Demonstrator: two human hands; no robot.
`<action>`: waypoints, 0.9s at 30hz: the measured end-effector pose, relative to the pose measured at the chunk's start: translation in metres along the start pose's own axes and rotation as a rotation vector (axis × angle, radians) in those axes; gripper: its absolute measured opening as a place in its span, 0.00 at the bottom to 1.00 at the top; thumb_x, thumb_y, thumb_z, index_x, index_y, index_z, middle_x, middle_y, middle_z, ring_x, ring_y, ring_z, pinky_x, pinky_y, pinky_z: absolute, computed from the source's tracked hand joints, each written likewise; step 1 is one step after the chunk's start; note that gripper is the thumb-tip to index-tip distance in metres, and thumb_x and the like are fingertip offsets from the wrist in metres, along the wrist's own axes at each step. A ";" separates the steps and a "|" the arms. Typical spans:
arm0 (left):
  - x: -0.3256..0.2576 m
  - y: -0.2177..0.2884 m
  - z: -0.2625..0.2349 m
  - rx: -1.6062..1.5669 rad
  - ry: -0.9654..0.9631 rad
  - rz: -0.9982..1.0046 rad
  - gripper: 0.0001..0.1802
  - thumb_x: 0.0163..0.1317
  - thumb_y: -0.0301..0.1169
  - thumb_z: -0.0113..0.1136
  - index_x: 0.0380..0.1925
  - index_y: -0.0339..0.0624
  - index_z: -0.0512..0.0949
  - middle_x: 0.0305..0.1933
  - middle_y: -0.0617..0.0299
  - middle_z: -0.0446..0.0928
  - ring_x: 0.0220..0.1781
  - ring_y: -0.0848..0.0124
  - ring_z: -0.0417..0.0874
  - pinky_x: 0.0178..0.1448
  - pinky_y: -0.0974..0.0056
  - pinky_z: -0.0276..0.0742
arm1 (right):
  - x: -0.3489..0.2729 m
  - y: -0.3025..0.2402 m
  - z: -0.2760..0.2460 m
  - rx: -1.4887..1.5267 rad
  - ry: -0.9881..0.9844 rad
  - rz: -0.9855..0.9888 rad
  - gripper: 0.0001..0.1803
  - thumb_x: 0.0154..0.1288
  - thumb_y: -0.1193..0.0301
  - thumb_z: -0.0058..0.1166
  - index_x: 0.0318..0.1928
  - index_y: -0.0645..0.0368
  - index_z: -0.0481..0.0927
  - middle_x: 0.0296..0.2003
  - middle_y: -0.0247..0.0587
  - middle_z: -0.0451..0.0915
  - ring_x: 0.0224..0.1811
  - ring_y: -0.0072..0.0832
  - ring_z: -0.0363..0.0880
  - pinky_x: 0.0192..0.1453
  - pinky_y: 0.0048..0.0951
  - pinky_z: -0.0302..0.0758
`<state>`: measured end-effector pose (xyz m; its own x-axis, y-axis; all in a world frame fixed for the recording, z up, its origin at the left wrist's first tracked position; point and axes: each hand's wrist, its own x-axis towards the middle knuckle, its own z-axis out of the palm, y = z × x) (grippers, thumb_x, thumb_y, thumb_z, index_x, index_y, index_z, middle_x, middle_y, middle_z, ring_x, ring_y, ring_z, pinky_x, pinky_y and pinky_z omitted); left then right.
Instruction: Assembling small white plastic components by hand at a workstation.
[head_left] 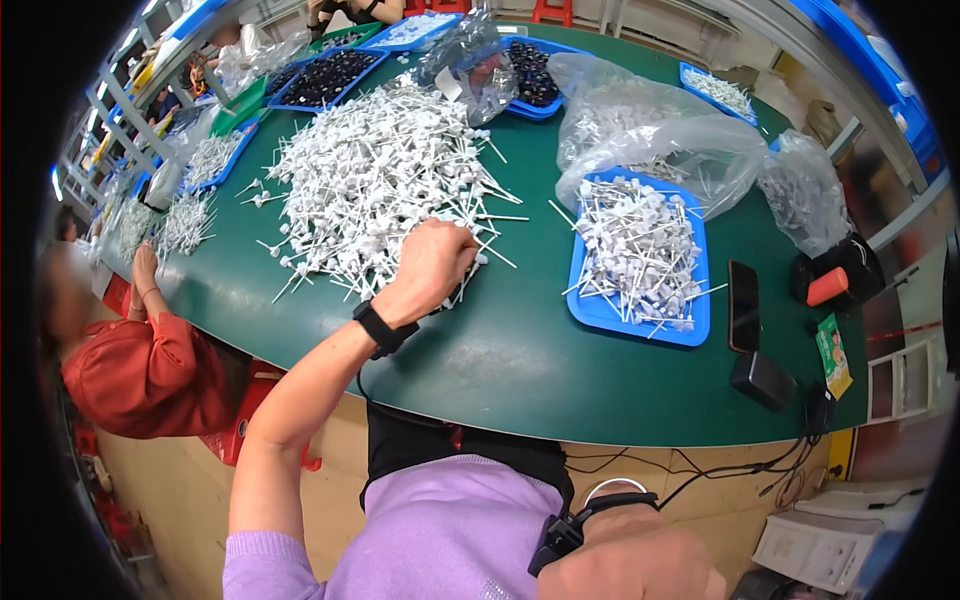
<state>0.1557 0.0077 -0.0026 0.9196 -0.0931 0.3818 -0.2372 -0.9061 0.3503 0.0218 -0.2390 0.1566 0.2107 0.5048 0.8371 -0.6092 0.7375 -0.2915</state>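
Observation:
A large heap of small white plastic pieces, thin stems with wider heads, lies on the green table. At the heap's near right edge is my left hand, its fingers curled down among the stems; what they pinch is hidden by the hand. To the right, a blue tray holds more of these white pieces. My right hand is raised close in front of my body at the lower edge, away from the table. Its back shows, and its fingers are cut off or hidden. Both wrists carry black straps.
A clear plastic bag slumps over the tray's far end. Farther back stand blue trays of dark pieces. On the right lie a phone, a black box and cables. A person in red works at the table's left.

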 end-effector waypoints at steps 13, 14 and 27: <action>0.000 0.002 0.021 0.395 -0.076 0.093 0.10 0.50 0.35 0.70 0.24 0.40 0.82 0.29 0.55 0.81 0.40 0.59 0.81 0.45 0.54 0.70 | -0.026 0.016 -0.011 -0.356 0.408 -0.315 0.19 0.71 0.67 0.58 0.50 0.75 0.79 0.16 0.34 0.72 0.12 0.19 0.66 0.15 0.25 0.61; -0.001 0.004 0.015 0.207 0.009 0.068 0.10 0.51 0.34 0.70 0.25 0.40 0.82 0.29 0.55 0.81 0.37 0.61 0.81 0.42 0.55 0.71 | -0.039 0.011 -0.014 -0.560 0.663 -0.151 0.19 0.70 0.65 0.58 0.51 0.71 0.77 0.17 0.30 0.70 0.15 0.17 0.65 0.18 0.25 0.60; -0.128 0.047 -0.043 -0.858 0.276 -0.460 0.09 0.60 0.17 0.66 0.41 0.32 0.82 0.35 0.61 0.84 0.34 0.78 0.85 0.39 0.74 0.80 | -0.064 0.061 -0.101 -1.875 0.731 0.590 0.08 0.71 0.69 0.57 0.46 0.58 0.80 0.28 0.45 0.76 0.24 0.42 0.78 0.29 0.38 0.72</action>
<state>0.0138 -0.0047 0.0022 0.8997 0.3874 0.2010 -0.1227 -0.2172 0.9684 0.0479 -0.1808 0.0388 0.8037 0.4912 0.3358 0.5232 -0.3148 -0.7919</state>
